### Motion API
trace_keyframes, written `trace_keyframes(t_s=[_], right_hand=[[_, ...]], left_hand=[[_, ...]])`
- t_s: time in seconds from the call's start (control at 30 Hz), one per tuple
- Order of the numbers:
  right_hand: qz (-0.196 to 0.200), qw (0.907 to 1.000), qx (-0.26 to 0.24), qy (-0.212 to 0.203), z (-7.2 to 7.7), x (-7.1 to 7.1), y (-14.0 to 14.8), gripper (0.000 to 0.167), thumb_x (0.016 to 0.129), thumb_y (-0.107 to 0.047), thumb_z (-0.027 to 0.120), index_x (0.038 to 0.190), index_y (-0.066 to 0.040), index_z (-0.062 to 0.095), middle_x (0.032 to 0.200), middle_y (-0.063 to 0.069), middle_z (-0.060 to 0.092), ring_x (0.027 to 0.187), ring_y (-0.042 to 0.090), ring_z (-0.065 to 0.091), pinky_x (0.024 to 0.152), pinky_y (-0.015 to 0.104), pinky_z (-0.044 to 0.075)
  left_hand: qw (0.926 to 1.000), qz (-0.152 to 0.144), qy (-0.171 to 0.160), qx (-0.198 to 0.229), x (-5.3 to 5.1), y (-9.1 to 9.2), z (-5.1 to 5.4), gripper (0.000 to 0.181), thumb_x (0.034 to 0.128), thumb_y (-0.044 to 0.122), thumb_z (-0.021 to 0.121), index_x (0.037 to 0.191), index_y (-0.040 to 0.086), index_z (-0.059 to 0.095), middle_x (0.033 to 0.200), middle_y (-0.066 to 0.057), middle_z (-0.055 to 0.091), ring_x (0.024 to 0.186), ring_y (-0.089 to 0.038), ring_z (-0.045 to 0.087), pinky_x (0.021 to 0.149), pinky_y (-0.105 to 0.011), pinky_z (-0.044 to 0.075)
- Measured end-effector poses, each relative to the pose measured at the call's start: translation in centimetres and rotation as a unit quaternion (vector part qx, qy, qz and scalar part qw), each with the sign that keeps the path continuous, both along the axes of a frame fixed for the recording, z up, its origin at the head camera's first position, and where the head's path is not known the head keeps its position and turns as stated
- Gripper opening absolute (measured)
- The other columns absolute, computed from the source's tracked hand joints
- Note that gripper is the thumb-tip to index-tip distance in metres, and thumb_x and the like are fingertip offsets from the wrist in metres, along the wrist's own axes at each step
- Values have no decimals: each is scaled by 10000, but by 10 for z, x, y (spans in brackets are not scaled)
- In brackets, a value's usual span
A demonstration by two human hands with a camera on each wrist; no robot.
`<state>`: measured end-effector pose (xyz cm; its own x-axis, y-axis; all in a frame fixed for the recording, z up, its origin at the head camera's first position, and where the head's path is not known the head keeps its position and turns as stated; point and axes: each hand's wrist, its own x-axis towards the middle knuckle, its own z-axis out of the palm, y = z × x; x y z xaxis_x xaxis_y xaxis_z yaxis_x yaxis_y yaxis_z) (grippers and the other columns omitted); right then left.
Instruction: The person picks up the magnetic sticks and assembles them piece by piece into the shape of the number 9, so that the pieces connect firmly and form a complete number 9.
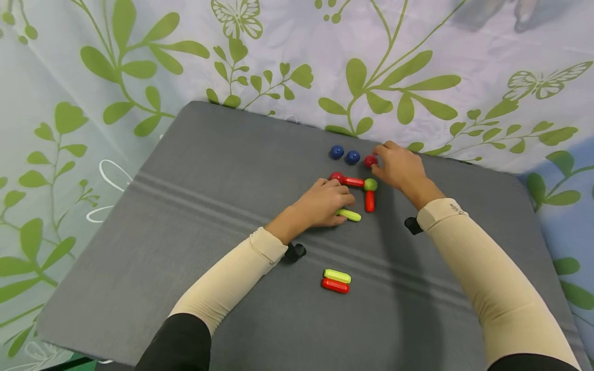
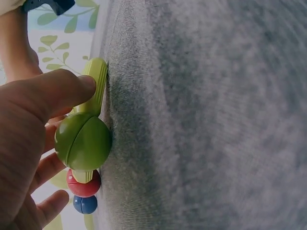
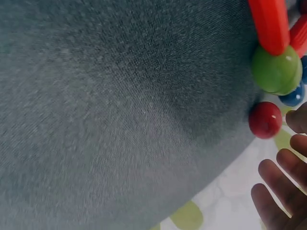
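Observation:
My left hand (image 1: 322, 202) pinches a yellow-green rod (image 2: 97, 84) between thumb and finger, low over the grey table. A green ball (image 2: 82, 141) is joined to that rod; the other fingers spread loosely beside it. In the head view, the hand covers part of this assembly. Just beyond lies a joined piece: a red ball (image 1: 336, 178), a red rod (image 1: 354, 182), a green ball (image 1: 370, 185) and a second red rod (image 1: 369, 201). At the far edge, my right hand (image 1: 400, 166) reaches beside a loose red ball (image 3: 265, 120), thumb and fingers spread and apart from it in the right wrist view.
Two blue balls, one farther left (image 1: 337, 152) and one nearer the red ball (image 1: 353, 157), sit near the table's back edge. A loose yellow-green rod (image 1: 337, 276) and red rod (image 1: 335, 286) lie side by side closer to me. Leaf-patterned cloth (image 1: 260, 62) hangs behind the table (image 1: 223, 170).

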<state>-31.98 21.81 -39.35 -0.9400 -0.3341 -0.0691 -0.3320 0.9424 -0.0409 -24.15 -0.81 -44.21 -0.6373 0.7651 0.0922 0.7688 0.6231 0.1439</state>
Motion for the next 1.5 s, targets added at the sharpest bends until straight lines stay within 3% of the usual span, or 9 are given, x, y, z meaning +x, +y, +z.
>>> trace_keyframes(t_s=[0.43, 0.67, 0.83, 1.0, 1.2, 1.5], right_hand=[[-165, 9993, -320, 78, -6, 2, 15, 321, 943, -123, 639, 1241, -17, 582, 1182, 212, 525, 918, 417, 572, 749, 563, 482], [-163, 9985, -515, 61, -11, 5, 22, 303, 931, -91, 649, 1193, 22, 544, 1122, 239, 534, 898, 433, 562, 764, 555, 463], [-244, 9972, -702, 104, -9, 12, 24, 366, 920, -107, 657, 1234, 30, 526, 1171, 238, 526, 929, 433, 560, 796, 564, 469], [167, 9930, -1084, 430, -2, 26, 12, 307, 901, -97, 692, 1149, 25, 556, 1097, 200, 553, 888, 377, 570, 764, 526, 486], [838, 9822, -1485, 786, 1, 56, -4, 235, 870, -52, 721, 1065, -6, 597, 998, 135, 570, 855, 295, 593, 698, 453, 507], [1260, 9753, -1642, 772, -1, 95, -12, 289, 845, -36, 763, 1095, -14, 619, 1028, 130, 606, 876, 284, 639, 695, 440, 543]], left_hand=[[9999, -145, 36, -14, 6, 16, 6, 316, 950, 376, 688, 1251, 278, 685, 1197, 73, 622, 1168, -169, 499, 1030, -449, 349], [9997, -228, -24, -24, 9, 23, 3, 312, 955, 373, 685, 1253, 279, 684, 1190, 73, 624, 1167, -174, 500, 1035, -449, 346], [9996, -250, -36, -143, 11, 23, 1, 310, 959, 374, 672, 1258, 288, 678, 1216, 78, 625, 1187, -174, 495, 1047, -455, 343], [9992, -147, 85, -362, 9, 18, 1, 286, 960, 393, 664, 1231, 304, 687, 1218, 96, 623, 1203, -170, 494, 1058, -466, 340], [9988, -72, 236, -420, 6, 12, 0, 273, 954, 409, 665, 1199, 295, 705, 1170, 96, 631, 1163, -184, 508, 1037, -466, 357], [9980, 17, 412, -487, 3, 9, -3, 230, 938, 414, 682, 1114, 271, 718, 1092, 82, 633, 1138, -190, 508, 1020, -474, 374]])
